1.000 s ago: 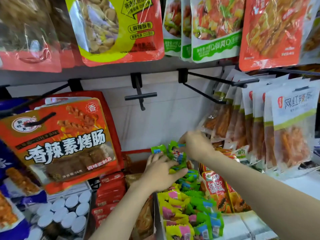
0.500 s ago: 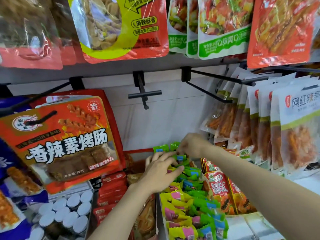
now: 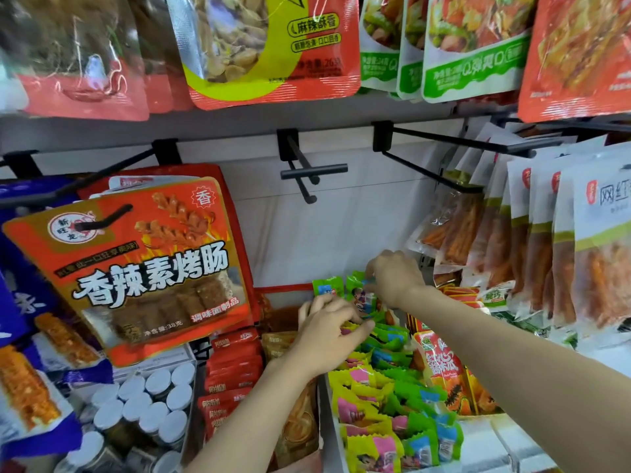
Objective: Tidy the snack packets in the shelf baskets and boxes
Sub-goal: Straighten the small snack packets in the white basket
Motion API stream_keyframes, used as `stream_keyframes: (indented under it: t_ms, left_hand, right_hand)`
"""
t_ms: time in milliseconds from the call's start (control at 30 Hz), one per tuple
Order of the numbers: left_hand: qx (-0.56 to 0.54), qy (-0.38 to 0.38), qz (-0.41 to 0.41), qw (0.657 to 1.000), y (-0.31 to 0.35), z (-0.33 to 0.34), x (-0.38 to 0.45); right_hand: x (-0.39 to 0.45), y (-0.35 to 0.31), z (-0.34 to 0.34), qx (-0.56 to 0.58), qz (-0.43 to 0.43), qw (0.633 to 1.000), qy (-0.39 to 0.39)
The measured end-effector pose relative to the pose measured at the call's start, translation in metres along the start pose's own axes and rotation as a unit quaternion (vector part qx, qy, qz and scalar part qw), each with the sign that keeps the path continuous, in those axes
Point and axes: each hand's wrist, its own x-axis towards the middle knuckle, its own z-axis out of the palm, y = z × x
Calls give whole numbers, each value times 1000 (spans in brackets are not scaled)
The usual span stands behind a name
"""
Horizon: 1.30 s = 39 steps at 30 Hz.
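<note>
While the left hand (image 3: 327, 339) and right hand (image 3: 396, 278) pinch green packets (image 3: 358, 291), yellow packets (image 3: 362, 404) fill the box (image 3: 329, 438).

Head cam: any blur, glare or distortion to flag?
Head view: upper-left hanging packets motion-smeared; glare streaks on the yellow-red bag; wide-angle bending of the shelf edge; hands' packets soft, right hand grip detail unclear; lighting even.

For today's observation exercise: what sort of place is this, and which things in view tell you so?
Most likely a shop's snack aisle. Sealed snack bags hang on black display hooks, and a box of small green and yellow packets sits below, where both hands are sorting.
</note>
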Motion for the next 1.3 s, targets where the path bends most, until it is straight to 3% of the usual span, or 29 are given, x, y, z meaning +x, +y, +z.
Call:
stream_keyframes:
  t_ms: [233,333,433,533,600,667,733,867,1000,1100,1300]
  left_hand:
    - [3,-13,-1,1000,1,-1,-1]
    - [6,-43,-14,999,4,-5,0]
    - [33,-92,-27,995,10,-12,2]
    - [54,-136,-36,989,19,-23,3]
    - [11,-103,-31,994,24,-29,0]
    - [-109,-26,-43,993,29,-33,-11]
    - [-212,37,-59,975,34,-31,-28]
    - [-433,69,-84,895,53,-29,-54]
    - [-554,9,-112,825,70,-29,-72]
    - [-553,-15,-107,826,74,-26,-78]
    - [-579,40,-163,798,63,-29,-66]
  right_hand:
    - [-5,3,-1,58,-15,998,-15]
    - [-12,8,-11,142,-40,988,36]
    - [-29,24,-45,266,-45,951,152]
    - [-53,42,-78,325,-48,927,181]
    - [-68,51,-93,419,-7,890,178]
    - [-81,55,-107,542,38,826,151]
    - [-94,57,-118,584,51,800,128]
    - [-110,60,-122,603,10,797,49]
    - [-116,63,-121,587,2,809,20]
    - [-115,68,-120,566,19,823,46]
    - [-102,72,-109,525,68,844,88]
